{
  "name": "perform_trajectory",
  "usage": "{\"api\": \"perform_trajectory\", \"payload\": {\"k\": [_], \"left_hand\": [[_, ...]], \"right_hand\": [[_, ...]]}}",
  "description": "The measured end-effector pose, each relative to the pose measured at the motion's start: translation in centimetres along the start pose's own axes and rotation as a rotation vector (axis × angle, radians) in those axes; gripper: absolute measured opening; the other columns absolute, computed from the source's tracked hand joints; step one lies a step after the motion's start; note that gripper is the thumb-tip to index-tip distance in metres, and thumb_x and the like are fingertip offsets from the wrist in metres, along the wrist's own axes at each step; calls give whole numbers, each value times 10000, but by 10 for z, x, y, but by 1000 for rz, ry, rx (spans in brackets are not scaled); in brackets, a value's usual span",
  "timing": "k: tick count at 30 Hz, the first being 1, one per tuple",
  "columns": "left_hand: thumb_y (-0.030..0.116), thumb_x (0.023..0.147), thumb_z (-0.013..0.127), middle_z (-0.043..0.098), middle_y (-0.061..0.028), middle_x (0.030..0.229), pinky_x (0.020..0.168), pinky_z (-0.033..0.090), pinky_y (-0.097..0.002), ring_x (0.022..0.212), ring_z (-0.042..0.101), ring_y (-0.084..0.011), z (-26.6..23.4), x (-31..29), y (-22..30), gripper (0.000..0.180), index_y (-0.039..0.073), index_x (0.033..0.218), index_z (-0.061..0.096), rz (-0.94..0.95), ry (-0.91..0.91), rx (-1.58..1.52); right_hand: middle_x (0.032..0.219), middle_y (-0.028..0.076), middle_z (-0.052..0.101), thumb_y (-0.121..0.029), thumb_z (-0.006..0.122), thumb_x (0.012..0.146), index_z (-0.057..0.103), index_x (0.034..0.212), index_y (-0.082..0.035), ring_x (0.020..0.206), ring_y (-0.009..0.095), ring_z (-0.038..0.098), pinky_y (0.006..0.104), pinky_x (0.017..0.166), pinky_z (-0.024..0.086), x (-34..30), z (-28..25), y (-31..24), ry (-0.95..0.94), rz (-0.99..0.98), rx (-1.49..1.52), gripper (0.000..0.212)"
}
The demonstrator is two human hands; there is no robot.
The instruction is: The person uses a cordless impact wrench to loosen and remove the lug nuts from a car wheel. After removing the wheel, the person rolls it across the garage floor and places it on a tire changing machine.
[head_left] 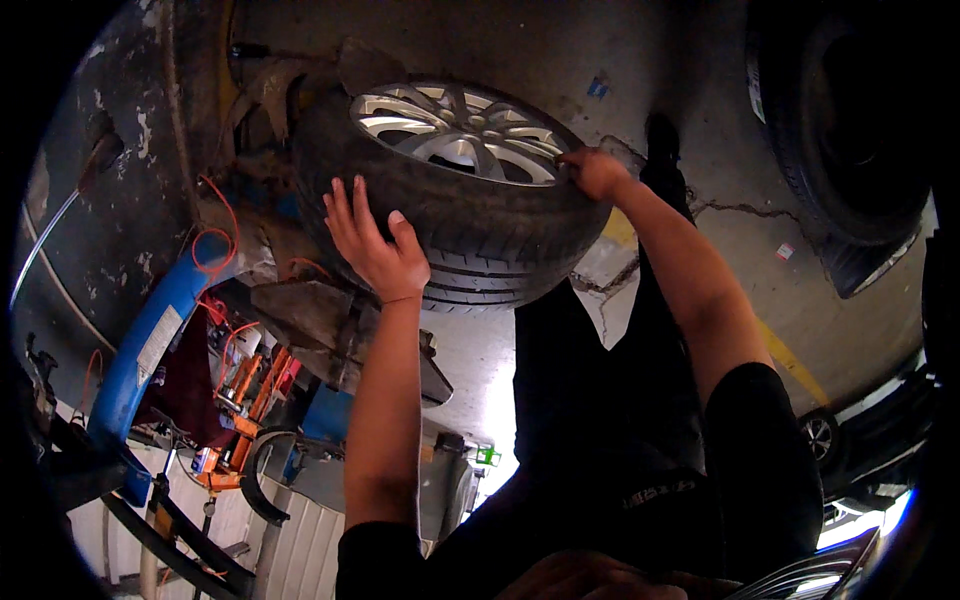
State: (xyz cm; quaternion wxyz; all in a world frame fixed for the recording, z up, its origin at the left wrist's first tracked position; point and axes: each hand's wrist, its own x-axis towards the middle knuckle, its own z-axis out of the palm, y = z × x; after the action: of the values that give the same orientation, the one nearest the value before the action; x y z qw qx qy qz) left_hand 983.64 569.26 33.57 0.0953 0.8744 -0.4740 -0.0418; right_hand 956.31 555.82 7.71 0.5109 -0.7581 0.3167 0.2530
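A car wheel (455,205), a black tyre on a silver multi-spoke alloy rim, stands tilted in front of me with the rim's face turned up. My left hand (378,245) lies against the near left side of the tyre, fingers stretched and thumb apart. At the right edge of the wheel, my right hand (597,175) has its fingers curled over the tyre next to the rim's lip. The wheel's far left side meets dark metal parts, and their contact is hard to make out.
At left stands a machine with a blue curved arm (160,325) and an orange-red hose (232,222). A worn metal plate (310,310) sits below the wheel. More tyres (800,130) are at the right, on a cracked concrete floor (720,260). Orange equipment (250,400) is lower left.
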Motion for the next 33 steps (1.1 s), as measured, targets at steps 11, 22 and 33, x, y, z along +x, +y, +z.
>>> {"api": "perform_trajectory", "payload": {"k": [11, 22, 33], "left_hand": [[357, 1064, 500, 254, -239, 1692, 1273, 165, -561, 1564, 243, -430, 0, -40, 15, 651, 7, 1592, 350, -301, 91, -192], [531, 1088, 443, 373, -86, 1661, 1259, 286, -462, 1480, 414, -326, 70, -238, 80, 693, 113, 1624, 309, -1678, 245, -1399], [478, 1083, 495, 468, -94, 1602, 1236, 343, -462, 1470, 435, -310, 191, -279, 22, 609, 131, 1579, 429, -1686, 21, -2017]], "right_hand": [[1243, 207, 711, -329, 553, 983, 715, 1317, -192, 1160, 412, 668, 499, 1028, 519, -22, -3, -3, 61, 76, 98, 396], [1276, 173, 713, -431, 606, 973, 721, 1284, -154, 1191, 387, 663, 466, 1025, 518, -19, -6, 20, 60, 122, 249, 432], [1356, 186, 681, -516, 545, 1023, 677, 1359, -94, 1286, 366, 621, 424, 1097, 466, 82, 35, 27, -20, 184, 415, 555]]}}
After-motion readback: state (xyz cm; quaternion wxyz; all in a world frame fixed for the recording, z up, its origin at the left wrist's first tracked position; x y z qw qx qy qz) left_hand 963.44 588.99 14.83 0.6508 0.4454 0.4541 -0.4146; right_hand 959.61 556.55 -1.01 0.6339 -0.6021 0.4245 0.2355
